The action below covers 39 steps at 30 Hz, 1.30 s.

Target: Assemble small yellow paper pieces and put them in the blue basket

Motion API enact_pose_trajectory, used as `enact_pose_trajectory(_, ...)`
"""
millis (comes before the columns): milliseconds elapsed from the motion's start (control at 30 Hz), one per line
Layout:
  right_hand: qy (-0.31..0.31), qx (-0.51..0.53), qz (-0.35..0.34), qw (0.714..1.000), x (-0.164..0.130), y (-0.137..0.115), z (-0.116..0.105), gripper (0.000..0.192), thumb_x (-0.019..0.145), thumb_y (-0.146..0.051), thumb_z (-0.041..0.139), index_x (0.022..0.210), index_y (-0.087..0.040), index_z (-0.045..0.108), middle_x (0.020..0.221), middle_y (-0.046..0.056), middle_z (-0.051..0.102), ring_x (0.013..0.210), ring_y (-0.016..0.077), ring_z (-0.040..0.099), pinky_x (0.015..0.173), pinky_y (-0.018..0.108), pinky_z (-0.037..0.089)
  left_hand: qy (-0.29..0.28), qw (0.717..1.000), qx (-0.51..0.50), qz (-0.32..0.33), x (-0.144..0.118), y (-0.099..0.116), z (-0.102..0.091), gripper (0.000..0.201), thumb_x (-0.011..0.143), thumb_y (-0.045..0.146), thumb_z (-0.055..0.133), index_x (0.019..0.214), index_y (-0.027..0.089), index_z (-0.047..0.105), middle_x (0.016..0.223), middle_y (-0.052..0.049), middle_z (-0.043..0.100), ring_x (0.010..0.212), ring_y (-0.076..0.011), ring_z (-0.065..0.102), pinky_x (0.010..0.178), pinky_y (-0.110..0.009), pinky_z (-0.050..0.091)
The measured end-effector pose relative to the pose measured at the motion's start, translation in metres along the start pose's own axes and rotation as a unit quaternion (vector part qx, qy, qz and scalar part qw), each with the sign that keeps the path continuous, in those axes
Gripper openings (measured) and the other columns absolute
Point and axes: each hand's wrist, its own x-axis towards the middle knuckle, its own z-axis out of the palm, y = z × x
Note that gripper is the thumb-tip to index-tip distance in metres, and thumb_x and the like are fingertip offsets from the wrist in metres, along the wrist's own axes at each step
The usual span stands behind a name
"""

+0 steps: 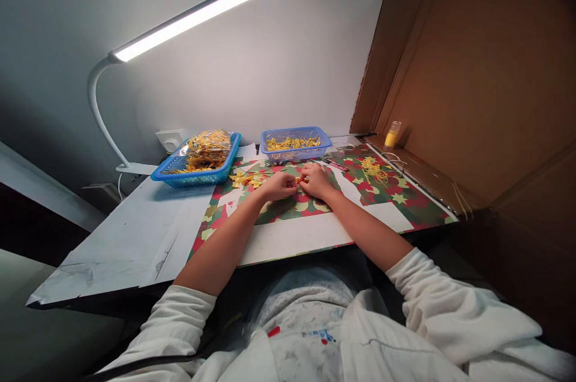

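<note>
Two hands (299, 183) pinching small yellow piece (299, 180), patterned mat (382, 196).

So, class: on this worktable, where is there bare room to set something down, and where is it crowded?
Bare: the grey tabletop left of the patterned mat, in front of the large blue basket, and the white strip along the near edge. Crowded: around both hands, the yellow pieces and the small basket.

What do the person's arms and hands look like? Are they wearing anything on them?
Both arms wear loose white sleeves, pushed up past the elbows, so the forearms are bare. The left sleeve and right sleeve look soft and wrinkled, part of a white top with small red and blue marks on the front. The left hand and right hand are bare: no gloves. Rings or a watch are too small to tell.
</note>
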Motion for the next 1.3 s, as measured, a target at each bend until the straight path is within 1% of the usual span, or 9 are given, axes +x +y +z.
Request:
enact_pose_trajectory(300, 0.028, 0.095, 0.012, 0.995, 0.01, 0.017, -0.01, 0.01, 0.072, -0.024, 0.064, 0.08, -0.021, 0.069, 0.093, 0.004, 0.066, 0.091, 0.0208, 0.054, 0.083, 0.034, 0.042, 0.038, 0.998, 0.015, -0.037, -0.001, -0.007, -0.002, 0.021, 0.068, 0.031, 0.056, 0.056, 0.018, 0.045, 0.051, 0.005, 0.041, 0.051, -0.0092, 0.036, 0.049, -0.023, 0.026)
enact_pose_trajectory(367, 0.061, 0.08, 0.054, 0.993, 0.013, 0.029, -0.021, 0.011, 0.075, -0.023, 0.059, 0.081, -0.02, 0.069, 0.093, 0.005, 0.065, 0.092, 0.0219, 0.054, 0.086, 0.036, 0.041, 0.034, 0.998, 0.016, -0.055, -0.001, -0.006, -0.003, 0.021, 0.068, 0.031, 0.057, 0.056, 0.019, 0.045, 0.05, 0.005, 0.042, 0.05, -0.0095, 0.037, 0.048, -0.023, 0.026)
enact_pose_trajectory(500, 0.106, -0.035, 0.224, 0.968, 0.009, 0.055, -0.038, 0.021, 0.077, -0.03, 0.062, 0.092, -0.018, 0.069, 0.112, 0.014, 0.059, 0.111, 0.0331, 0.046, 0.092, 0.048, 0.036, 0.022, 0.996, 0.019, -0.081, -0.001, -0.006, -0.003, 0.02, 0.07, 0.032, 0.055, 0.058, 0.019, 0.046, 0.054, 0.003, 0.048, 0.051, -0.0107, 0.04, 0.047, -0.024, 0.027)
enact_pose_trajectory(633, 0.06, -0.08, 0.324, 0.941, 0.004, 0.071, -0.039, 0.034, 0.075, -0.041, 0.068, 0.098, -0.015, 0.068, 0.121, 0.021, 0.052, 0.12, 0.0397, 0.039, 0.095, 0.058, 0.031, 0.039, 0.995, -0.001, -0.096, 0.001, -0.008, -0.002, 0.018, 0.074, 0.03, 0.048, 0.06, 0.019, 0.047, 0.057, 0.002, 0.049, 0.053, -0.0119, 0.042, 0.047, -0.025, 0.028)
enact_pose_trajectory(867, -0.041, -0.111, 0.354, 0.928, 0.009, 0.066, -0.035, 0.036, 0.088, -0.039, 0.055, 0.11, -0.012, 0.066, 0.131, 0.02, 0.05, 0.129, 0.0357, 0.034, 0.104, 0.053, 0.026, 0.108, 0.986, -0.082, -0.1, 0.004, -0.01, 0.0, 0.019, 0.075, 0.034, 0.042, 0.062, 0.019, 0.044, 0.063, 0.001, 0.049, 0.062, -0.0142, 0.048, 0.055, -0.025, 0.036)
enact_pose_trajectory(967, -0.053, -0.096, 0.35, 0.931, 0.009, 0.061, -0.038, 0.035, 0.09, -0.035, 0.053, 0.111, -0.01, 0.064, 0.132, 0.021, 0.051, 0.13, 0.0352, 0.033, 0.101, 0.048, 0.031, 0.109, 0.98, -0.121, -0.114, 0.004, -0.009, 0.001, 0.02, 0.075, 0.036, 0.043, 0.064, 0.02, 0.044, 0.064, 0.001, 0.052, 0.063, -0.0153, 0.052, 0.058, -0.026, 0.039)
enact_pose_trajectory(1067, -0.051, -0.037, 0.315, 0.947, 0.008, 0.053, -0.042, 0.033, 0.092, -0.031, 0.049, 0.114, -0.009, 0.06, 0.123, 0.021, 0.058, 0.118, 0.0309, 0.047, 0.093, 0.04, 0.039, 0.11, 0.974, -0.153, -0.126, 0.004, -0.008, 0.001, 0.021, 0.075, 0.039, 0.045, 0.066, 0.02, 0.045, 0.064, 0.001, 0.053, 0.063, -0.016, 0.054, 0.059, -0.026, 0.04)
enact_pose_trajectory(1200, -0.031, 0.073, 0.175, 0.981, 0.005, 0.041, -0.046, 0.025, 0.091, -0.021, 0.044, 0.111, -0.014, 0.056, 0.109, 0.012, 0.065, 0.095, 0.0198, 0.059, 0.08, 0.029, 0.043, 0.115, 0.973, -0.157, -0.122, 0.003, -0.008, 0.001, 0.023, 0.076, 0.04, 0.046, 0.066, 0.02, 0.046, 0.065, 0.001, 0.053, 0.062, -0.0158, 0.054, 0.059, -0.027, 0.041)
enact_pose_trajectory(1300, -0.022, 0.119, 0.084, 0.989, 0.0, 0.033, -0.048, 0.018, 0.087, -0.028, 0.051, 0.095, -0.015, 0.061, 0.096, 0.008, 0.068, 0.083, 0.0168, 0.06, 0.072, 0.025, 0.043, 0.126, 0.973, -0.152, -0.116, 0.004, -0.009, 0.002, 0.023, 0.076, 0.04, 0.047, 0.066, 0.02, 0.047, 0.066, 0.001, 0.054, 0.063, -0.0155, 0.054, 0.06, -0.026, 0.041)
